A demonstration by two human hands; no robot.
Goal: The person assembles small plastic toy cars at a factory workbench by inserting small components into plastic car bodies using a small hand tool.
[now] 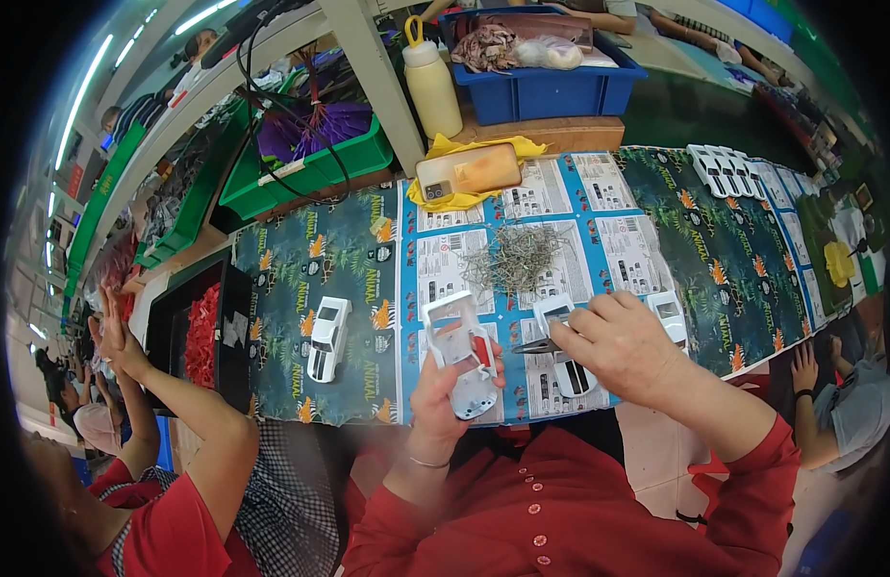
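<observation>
The left hand [435, 389] grips a white toy car shell [454, 344] over the covered table [363, 288]; the right hand [623, 346] holds a dark pointed tool [535, 346] (its tip is near the shell); beyond lies a pile of thin metal pieces [517, 258].

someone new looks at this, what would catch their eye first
Probably the loose heap of thin metal pieces near the picture's middle, just beyond the hands. Next, the white toy car shell in the left hand, with a dark pointed tool in the right hand beside it. Beyond the heap, a phone lies on crumpled yellow material, while bright red pieces sit in a black bin at left.
</observation>
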